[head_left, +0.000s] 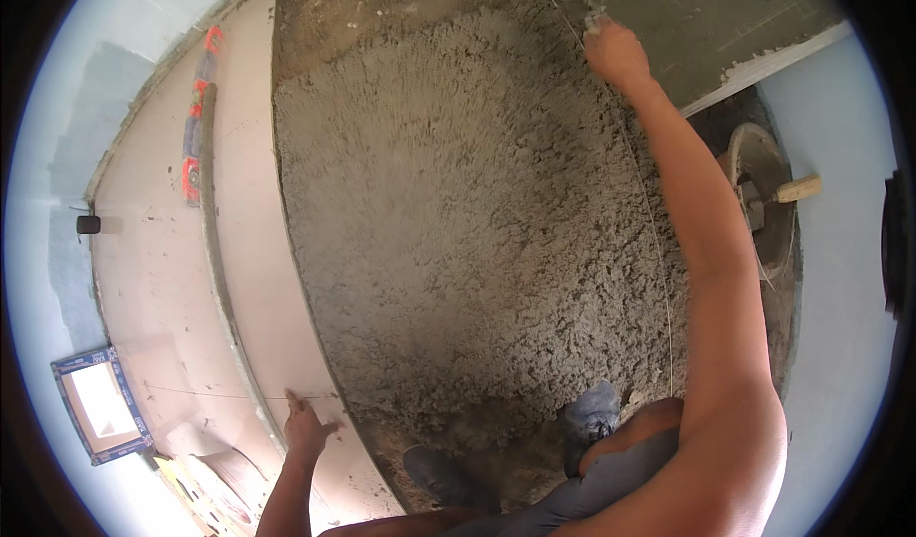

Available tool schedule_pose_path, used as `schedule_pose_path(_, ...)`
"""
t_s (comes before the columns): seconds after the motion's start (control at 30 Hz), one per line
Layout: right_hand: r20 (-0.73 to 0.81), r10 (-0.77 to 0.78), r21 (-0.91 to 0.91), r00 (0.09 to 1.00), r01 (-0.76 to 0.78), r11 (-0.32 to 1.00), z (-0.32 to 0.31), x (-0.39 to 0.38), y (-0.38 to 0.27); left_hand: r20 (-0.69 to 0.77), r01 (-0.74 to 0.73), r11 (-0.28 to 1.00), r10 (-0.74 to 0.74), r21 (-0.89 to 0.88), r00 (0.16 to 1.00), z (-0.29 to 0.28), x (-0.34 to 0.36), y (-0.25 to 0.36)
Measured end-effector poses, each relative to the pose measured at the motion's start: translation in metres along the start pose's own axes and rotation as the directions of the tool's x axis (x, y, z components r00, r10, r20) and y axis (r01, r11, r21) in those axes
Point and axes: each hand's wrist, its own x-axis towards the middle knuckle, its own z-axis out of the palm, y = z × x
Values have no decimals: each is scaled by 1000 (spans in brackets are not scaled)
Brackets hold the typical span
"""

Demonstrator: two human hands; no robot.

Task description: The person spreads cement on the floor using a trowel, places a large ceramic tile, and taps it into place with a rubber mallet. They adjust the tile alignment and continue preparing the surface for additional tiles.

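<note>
A broad bed of rough, wet grey mortar fills the floor in front of me. Along its right side runs a thin pale string. My right hand reaches to the far right, its fingers closed beside the string; what they hold is too small to make out. At the lower left, my left hand rests on the pale tiled floor with index finger stretched out and thumb apart. Its fingertip meets a thin dark line crossing the tile.
A long straightedge and a red-and-blue spirit level lie on the tiles. A bucket with a wooden-handled tool stands at right, below a grey-green slab. My shoe is at the mortar's near edge. A blue-edged frame is at left.
</note>
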Motion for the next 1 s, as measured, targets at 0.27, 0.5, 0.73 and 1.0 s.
schedule_pose_path(0.27, 519, -98, 277, 849, -59, 959, -17, 26, -19, 31, 19, 1000, -19, 16, 999, -5, 0, 5)
schedule_pose_path(0.5, 714, 186, 283, 675, -521, 805, -71, -35, -27, -35, -42, 999, 41, -27, 999, 21, 9, -8)
schedule_pose_path(0.73, 729, 209, 99, 652, -403, 910, -168, -260, -26, 361, -86, 930, 223, -357, 906, 9, -93, 14)
schedule_pose_path(1.0, 652, 591, -127, 475, -700, 703, -229, -406, 19, 599, 256, 758, 212, -600, 772, -52, -327, 67)
